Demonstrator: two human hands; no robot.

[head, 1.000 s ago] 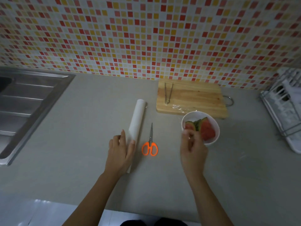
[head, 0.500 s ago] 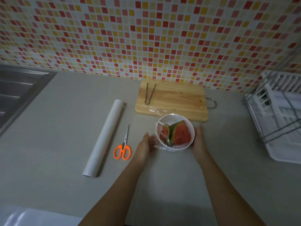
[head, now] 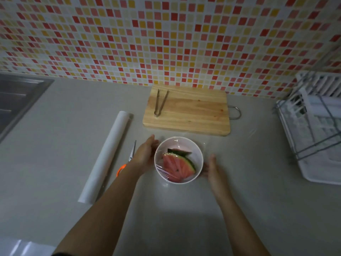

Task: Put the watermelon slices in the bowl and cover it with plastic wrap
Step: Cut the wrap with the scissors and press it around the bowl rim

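Note:
A white bowl (head: 178, 143) stands on the grey counter in front of the wooden cutting board (head: 191, 111). Watermelon slices (head: 178, 166) lie inside it under clear plastic wrap (head: 166, 174) stretched over the rim. My left hand (head: 145, 156) lies flat against the bowl's left side with straight fingers. My right hand (head: 212, 169) lies with straight fingers against the bowl's right side, pressing the wrap there. The roll of plastic wrap (head: 105, 157) lies to the left on the counter.
Orange-handled scissors (head: 127, 161) lie between the roll and my left arm. Metal tongs (head: 160, 102) rest on the cutting board. A white dish rack (head: 313, 124) stands at the right, a steel sink (head: 16, 97) at the far left.
My left hand left the roll and came to the bowl's left side. My right hand moved to the bowl's right side. The wrap now covers the bowl, which sits nearer to me.

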